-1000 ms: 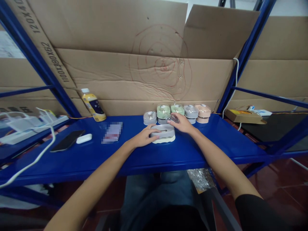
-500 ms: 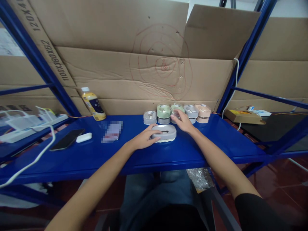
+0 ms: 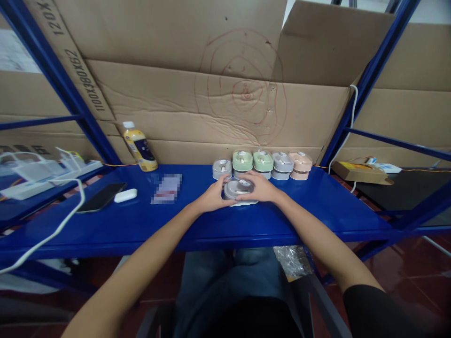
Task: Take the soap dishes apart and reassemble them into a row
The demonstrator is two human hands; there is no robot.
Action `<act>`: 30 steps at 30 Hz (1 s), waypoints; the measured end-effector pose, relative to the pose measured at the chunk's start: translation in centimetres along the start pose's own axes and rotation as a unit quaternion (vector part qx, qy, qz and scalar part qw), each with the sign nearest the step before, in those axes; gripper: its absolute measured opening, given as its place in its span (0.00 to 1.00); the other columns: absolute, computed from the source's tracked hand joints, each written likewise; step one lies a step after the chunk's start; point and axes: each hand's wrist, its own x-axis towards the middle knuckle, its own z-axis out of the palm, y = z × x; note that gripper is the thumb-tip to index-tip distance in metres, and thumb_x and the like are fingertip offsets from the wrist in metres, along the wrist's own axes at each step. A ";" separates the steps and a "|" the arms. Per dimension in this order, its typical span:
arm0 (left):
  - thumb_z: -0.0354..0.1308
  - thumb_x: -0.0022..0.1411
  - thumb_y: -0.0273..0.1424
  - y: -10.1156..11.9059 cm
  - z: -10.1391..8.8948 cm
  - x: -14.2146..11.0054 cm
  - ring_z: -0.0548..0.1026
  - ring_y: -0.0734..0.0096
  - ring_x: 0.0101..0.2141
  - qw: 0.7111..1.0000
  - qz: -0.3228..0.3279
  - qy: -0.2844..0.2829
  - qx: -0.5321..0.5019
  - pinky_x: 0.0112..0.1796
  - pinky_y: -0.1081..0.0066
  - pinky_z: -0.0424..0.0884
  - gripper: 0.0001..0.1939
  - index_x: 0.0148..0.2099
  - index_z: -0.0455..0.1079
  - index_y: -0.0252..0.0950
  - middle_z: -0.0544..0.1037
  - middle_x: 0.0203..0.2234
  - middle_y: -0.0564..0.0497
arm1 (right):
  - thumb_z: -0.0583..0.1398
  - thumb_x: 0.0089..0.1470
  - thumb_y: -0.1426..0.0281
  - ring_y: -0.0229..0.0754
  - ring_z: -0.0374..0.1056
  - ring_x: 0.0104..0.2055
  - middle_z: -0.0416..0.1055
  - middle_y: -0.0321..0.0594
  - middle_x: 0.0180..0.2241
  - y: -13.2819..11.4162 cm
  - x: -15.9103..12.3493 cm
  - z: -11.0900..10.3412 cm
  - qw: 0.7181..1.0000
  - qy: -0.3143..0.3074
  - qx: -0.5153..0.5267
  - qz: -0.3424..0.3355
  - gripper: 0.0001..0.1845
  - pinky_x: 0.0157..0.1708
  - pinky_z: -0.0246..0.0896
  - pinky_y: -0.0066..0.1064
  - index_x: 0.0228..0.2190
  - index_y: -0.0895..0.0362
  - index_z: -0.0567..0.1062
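A grey oval box with a clear lid (image 3: 238,188) sits on the blue shelf (image 3: 299,216) in front of me. My left hand (image 3: 211,197) grips its left side with curled fingers. My right hand (image 3: 260,190) presses on its right side and top. Behind it stands a row of small lidded boxes: grey (image 3: 221,168), green (image 3: 242,160), green (image 3: 263,161), grey (image 3: 283,162) and peach (image 3: 300,162), some stacked on others.
A yellow bottle (image 3: 140,146) stands at the back left against cardboard sheets (image 3: 197,94). A black phone (image 3: 101,197), a white earbud case (image 3: 125,195) and a blurred card (image 3: 167,187) lie to the left. White power strips and a cable (image 3: 42,169) fill the far left.
My right hand came back from the row of boxes and set a clear lid on the grey box. Both hands now clasp the box.
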 end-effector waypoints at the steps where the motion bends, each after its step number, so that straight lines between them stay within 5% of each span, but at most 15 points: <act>1: 0.73 0.52 0.48 0.1 0.0 0.0 0.72 0.42 0.62 1.000 -0.006 -0.003 -0.001 0.61 0.48 0.70 0.57 0.73 0.47 0.33 0.68 0.65 0.29 | 0.74 0.43 0.46 0.56 0.72 0.54 0.73 0.49 0.51 0.1 0.0 0.2 1.000 -0.010 -0.003 -0.001 0.47 0.58 0.67 0.51 0.60 0.54 0.75; 9: 0.73 0.51 0.49 0.6 -0.2 -0.1 0.72 0.41 0.62 0.999 0.001 -0.038 0.032 0.61 0.47 0.68 0.59 0.75 0.46 0.35 0.73 0.62 0.34 | 0.72 0.46 0.42 0.57 0.73 0.54 0.71 0.49 0.54 -0.1 0.2 0.6 0.996 -0.078 -0.041 0.002 0.48 0.56 0.69 0.50 0.63 0.51 0.72; 18: 0.70 0.54 0.49 0.8 -0.5 0.0 0.68 0.41 0.65 0.993 0.032 -0.037 0.104 0.63 0.50 0.66 0.51 0.72 0.55 0.34 0.67 0.67 0.34 | 0.68 0.51 0.40 0.57 0.71 0.54 0.71 0.50 0.54 -0.8 0.3 0.4 0.993 -0.103 -0.057 -0.003 0.47 0.55 0.69 0.48 0.65 0.51 0.69; 23: 0.67 0.59 0.50 2.4 -0.5 -1.9 0.72 0.44 0.60 0.986 0.008 -0.033 0.164 0.61 0.50 0.68 0.45 0.72 0.57 0.41 0.70 0.61 0.39 | 0.49 0.70 0.47 0.58 0.66 0.61 0.70 0.53 0.56 -0.4 -0.1 0.0 0.996 -0.049 -0.069 0.035 0.34 0.62 0.62 0.52 0.65 0.55 0.68; 30: 0.66 0.58 0.42 4.9 0.1 -4.9 0.77 0.44 0.51 0.966 -0.087 0.042 0.240 0.54 0.51 0.74 0.40 0.69 0.60 0.36 0.69 0.49 0.40 | 0.43 0.73 0.50 0.50 0.71 0.52 0.74 0.48 0.46 1.3 -0.3 -1.5 0.998 0.014 -0.040 0.041 0.31 0.58 0.64 0.44 0.48 0.56 0.78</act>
